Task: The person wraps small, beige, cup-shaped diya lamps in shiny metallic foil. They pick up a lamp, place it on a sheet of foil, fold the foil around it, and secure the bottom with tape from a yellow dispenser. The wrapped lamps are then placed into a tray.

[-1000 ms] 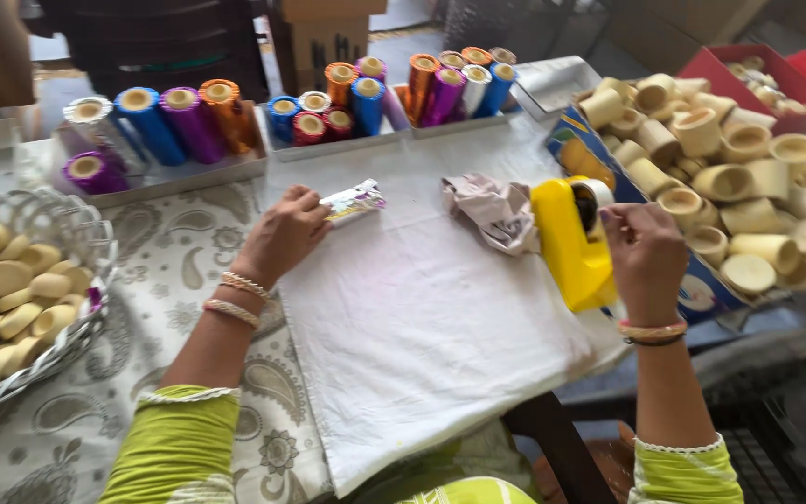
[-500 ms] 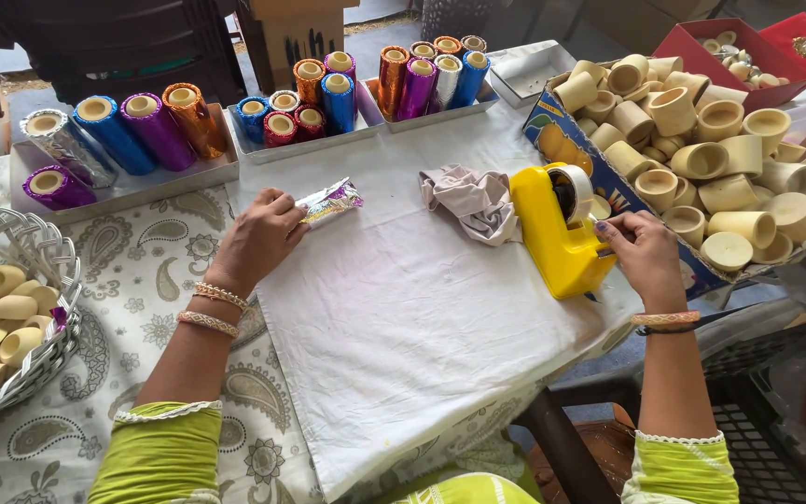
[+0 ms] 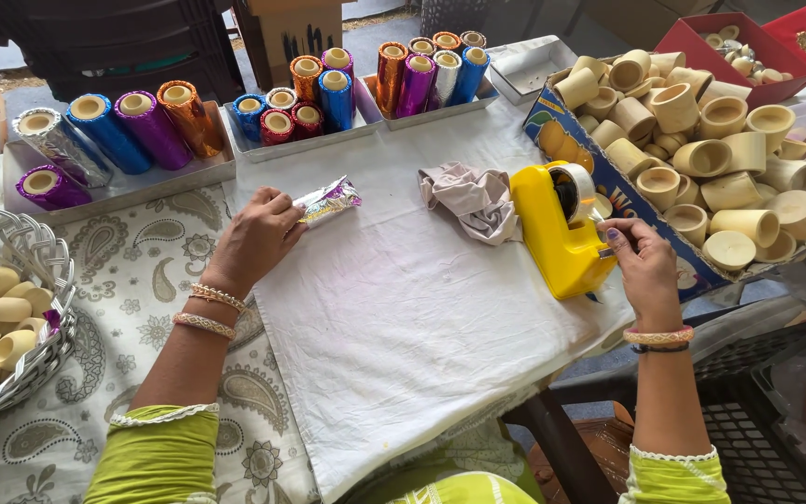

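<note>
- The left hand (image 3: 256, 238) lies palm down on a white cloth (image 3: 403, 327), fingers curled, its fingertips pinning the near end of a small foil-wrapped tube (image 3: 326, 200).
- The tube lies flat just past the fingertips. Its long axis runs from lower left to upper right, with the free end pointing up and right, toward the far side of the table.
- The right hand (image 3: 641, 266) is loosely closed at the front of a yellow tape dispenser (image 3: 560, 229), thumb and forefinger pinched at its cutting edge; whether tape is between them cannot be told.
- One crumpled grey rag (image 3: 470, 199) lies between the tube and the dispenser, touching the dispenser.
- The cloth covers part of a table with a paisley-print cover (image 3: 132, 289).
- Three shallow trays (image 3: 123, 191) along the far edge hold foil-covered tubes in blue, purple, orange, red and silver: five in the left tray, five in the middle, five in the right.
- A box (image 3: 608, 177) at right is heaped with plain cream cups; a white basket (image 3: 34, 266) at left holds more.
</note>
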